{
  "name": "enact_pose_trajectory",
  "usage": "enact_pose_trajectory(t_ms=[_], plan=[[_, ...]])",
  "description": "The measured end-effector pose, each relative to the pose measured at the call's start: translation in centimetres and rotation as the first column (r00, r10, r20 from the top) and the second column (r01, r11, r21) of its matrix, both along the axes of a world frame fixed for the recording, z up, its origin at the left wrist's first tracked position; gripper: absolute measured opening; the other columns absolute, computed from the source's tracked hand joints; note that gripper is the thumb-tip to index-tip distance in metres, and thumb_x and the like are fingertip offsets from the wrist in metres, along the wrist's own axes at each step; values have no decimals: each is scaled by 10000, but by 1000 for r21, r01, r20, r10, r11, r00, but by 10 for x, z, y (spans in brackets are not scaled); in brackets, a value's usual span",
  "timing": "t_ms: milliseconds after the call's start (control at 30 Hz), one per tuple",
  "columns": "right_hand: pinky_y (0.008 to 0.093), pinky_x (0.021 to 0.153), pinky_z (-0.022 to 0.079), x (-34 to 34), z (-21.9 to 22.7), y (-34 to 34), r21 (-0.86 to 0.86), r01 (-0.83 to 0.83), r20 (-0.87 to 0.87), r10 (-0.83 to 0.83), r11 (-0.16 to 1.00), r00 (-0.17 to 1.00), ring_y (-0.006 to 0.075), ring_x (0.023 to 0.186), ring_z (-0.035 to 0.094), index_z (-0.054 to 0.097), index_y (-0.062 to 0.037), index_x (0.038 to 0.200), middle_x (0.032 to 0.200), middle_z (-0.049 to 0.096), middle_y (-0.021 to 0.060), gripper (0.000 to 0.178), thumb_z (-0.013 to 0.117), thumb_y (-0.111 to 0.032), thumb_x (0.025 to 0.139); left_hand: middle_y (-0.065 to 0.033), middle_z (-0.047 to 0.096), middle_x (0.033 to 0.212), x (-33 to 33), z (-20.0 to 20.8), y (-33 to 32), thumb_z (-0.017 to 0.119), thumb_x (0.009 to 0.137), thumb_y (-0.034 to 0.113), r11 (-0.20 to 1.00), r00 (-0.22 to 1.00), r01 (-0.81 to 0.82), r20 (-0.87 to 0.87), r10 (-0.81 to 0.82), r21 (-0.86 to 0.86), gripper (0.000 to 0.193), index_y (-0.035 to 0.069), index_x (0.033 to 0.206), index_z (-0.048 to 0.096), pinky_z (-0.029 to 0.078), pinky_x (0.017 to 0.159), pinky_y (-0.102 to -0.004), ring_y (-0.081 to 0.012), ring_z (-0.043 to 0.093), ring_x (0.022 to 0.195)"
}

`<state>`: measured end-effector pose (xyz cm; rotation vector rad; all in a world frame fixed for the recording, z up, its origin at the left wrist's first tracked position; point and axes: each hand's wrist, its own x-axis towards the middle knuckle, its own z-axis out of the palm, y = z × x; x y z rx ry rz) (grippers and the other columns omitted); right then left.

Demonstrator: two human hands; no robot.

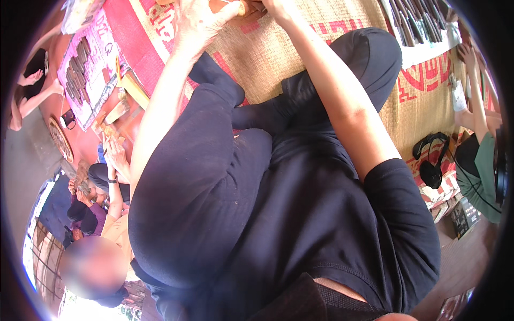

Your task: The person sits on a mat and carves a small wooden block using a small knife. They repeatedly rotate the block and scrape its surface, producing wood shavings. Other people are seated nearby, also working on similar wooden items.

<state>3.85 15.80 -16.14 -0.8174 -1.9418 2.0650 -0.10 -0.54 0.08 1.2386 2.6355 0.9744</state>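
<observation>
At the top edge, my left hand [199, 20] is closed on an orange-brown piece [218, 5] that looks like wood, its thumb pressed toward the piece's right end. Just right of it, my right hand [279, 7] is closed, fingers bent toward the same piece. The picture's edge cuts off its fingertips and whatever they grip. Both hands are over a woven straw mat [257, 48] with red patterns, beyond my crossed legs [203, 176] in dark trousers.
At the upper right, several dark tools [415, 21] lie in a row on a white cloth [428, 52]. More dark tools [79, 72] rest on a pink-and-white sheet [99, 48] at left. Other people's hands [115, 155] work nearby on the left. Black headphones [431, 158] lie at right.
</observation>
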Motion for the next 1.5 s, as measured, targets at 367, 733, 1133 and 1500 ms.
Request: enact_pose_trajectory(t_ms=[367, 733, 1133, 1500], plan=[[295, 600, 502, -1, -3, -1, -3, 30, -6, -30, 1000, 1000, 159, 692, 613, 610, -16, 920, 780, 638, 83, 226, 740, -137, 779, -210, 485, 1208, -2, 2, 2, 720, 740, 379, 999, 1000, -9, -22, 8, -37, 709, 41, 1317, 485, 416, 968, -451, -380, 505, 1153], [294, 636, 500, 5, -5, -5, -23, 32, 10, -31, 999, 999, 164, 731, 613, 615, -10, 930, 817, 645, 94, 237, 744, -126, 769, -217, 477, 1206, -1, 0, -1, 722, 731, 338, 1000, 999, 1, -37, -1, -2, 690, 37, 1306, 485, 409, 980, -444, -384, 494, 1160], [294, 676, 499, 4, -8, -5, -45, 44, 30, -43, 998, 999, 171, 773, 613, 619, -3, 942, 858, 653, 105, 251, 749, -114, 758, -207, 482, 1187, 1, 2, 0, 723, 737, 379, 1000, 1000, -15, -15, 15, -20, 689, 50, 1296, 489, 420, 953, -452, -386, 512, 1133], [280, 669, 495, -2, -24, -2, -236, 125, -217, -177, 964, 960, 159, 780, 611, 606, 3, 944, 896, 653, 91, 222, 728, -55, 767, -204, 486, 1181, 1, 4, 2, 723, 740, 364, 1000, 1000, -10, -7, 10, -10, 679, 56, 1299, 492, 436, 935, -436, -380, 529, 1115]])
